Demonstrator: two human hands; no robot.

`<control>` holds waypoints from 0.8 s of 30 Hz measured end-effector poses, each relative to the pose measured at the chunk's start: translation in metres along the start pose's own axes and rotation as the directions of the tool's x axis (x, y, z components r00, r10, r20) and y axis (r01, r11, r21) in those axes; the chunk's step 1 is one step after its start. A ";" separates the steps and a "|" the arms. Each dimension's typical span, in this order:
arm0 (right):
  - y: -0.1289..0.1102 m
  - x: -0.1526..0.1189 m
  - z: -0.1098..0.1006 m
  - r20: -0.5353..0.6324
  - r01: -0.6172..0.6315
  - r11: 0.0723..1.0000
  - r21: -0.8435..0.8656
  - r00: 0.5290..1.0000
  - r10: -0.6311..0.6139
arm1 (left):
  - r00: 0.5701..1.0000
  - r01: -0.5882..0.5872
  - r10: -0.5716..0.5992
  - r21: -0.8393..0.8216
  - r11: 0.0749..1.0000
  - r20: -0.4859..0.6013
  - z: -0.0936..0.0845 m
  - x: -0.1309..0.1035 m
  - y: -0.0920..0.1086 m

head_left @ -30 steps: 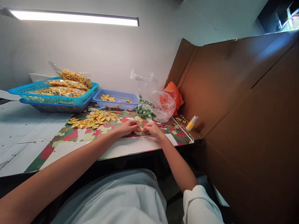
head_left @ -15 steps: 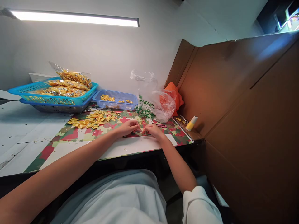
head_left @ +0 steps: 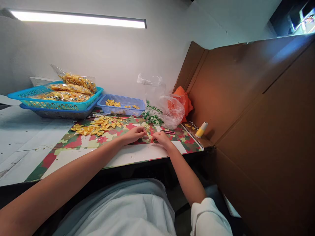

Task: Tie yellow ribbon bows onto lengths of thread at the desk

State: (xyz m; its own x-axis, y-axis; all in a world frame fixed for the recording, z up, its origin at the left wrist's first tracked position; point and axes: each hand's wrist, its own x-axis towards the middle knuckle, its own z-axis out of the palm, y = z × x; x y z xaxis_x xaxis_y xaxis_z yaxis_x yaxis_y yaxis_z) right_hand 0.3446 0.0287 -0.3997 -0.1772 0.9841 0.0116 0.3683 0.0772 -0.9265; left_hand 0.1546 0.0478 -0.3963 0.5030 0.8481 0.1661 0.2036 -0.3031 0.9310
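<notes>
My left hand (head_left: 136, 134) is pinched closed over the patterned mat (head_left: 73, 143), near small gold beads (head_left: 148, 126); whatever lies between its fingertips is too small to name. Just right of it, my right hand (head_left: 160, 138) has its fingers curled around something small, with a thin thread-like loop showing beneath. A gap separates the two hands. Yellow bows (head_left: 100, 126) lie in a pile left of my hands, with thin yellow strands behind them. Beyond my right hand lies a small pink-handled tool (head_left: 169, 132). A white strip (head_left: 135, 154) runs under my wrists.
A blue basket (head_left: 123, 100) holds a few bows. Stacked baskets (head_left: 59, 105) at the left carry bagged yellow pieces. Clear plastic bags (head_left: 157, 105) and an orange bag (head_left: 185, 101) stand behind my hands. A thread spool (head_left: 201, 129) stands by the cardboard wall (head_left: 246, 98) at right.
My right hand has shifted slightly right, away from my left hand, widening the gap. My left hand has stayed nearly in place.
</notes>
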 end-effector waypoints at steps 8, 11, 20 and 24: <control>0.003 0.000 0.004 -0.046 0.054 0.997 0.048 0.998 -0.051 | 1.000 -0.010 0.010 0.011 1.000 0.019 0.003 0.000 0.004; 0.002 -0.001 0.003 -0.047 0.071 0.995 0.075 0.997 -0.067 | 0.999 -0.025 0.024 0.040 0.999 0.024 0.004 -0.001 0.004; 0.005 -0.002 0.003 -0.051 0.116 0.989 0.092 0.992 -0.111 | 1.000 -0.017 0.016 0.105 0.994 0.006 0.003 0.000 -0.001; 0.007 -0.001 0.005 -0.056 0.119 0.989 0.085 0.992 -0.115 | 1.000 -0.005 0.005 0.123 0.992 0.001 0.003 0.000 0.001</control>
State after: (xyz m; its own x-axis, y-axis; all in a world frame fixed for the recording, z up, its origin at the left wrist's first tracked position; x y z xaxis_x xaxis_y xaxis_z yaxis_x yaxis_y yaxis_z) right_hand 0.3431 0.0275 -0.4077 -0.1664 0.9762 0.1389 0.2652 0.1800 -0.9472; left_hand 0.1570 0.0459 -0.3960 0.5045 0.8464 0.1705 0.3032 -0.3585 0.8829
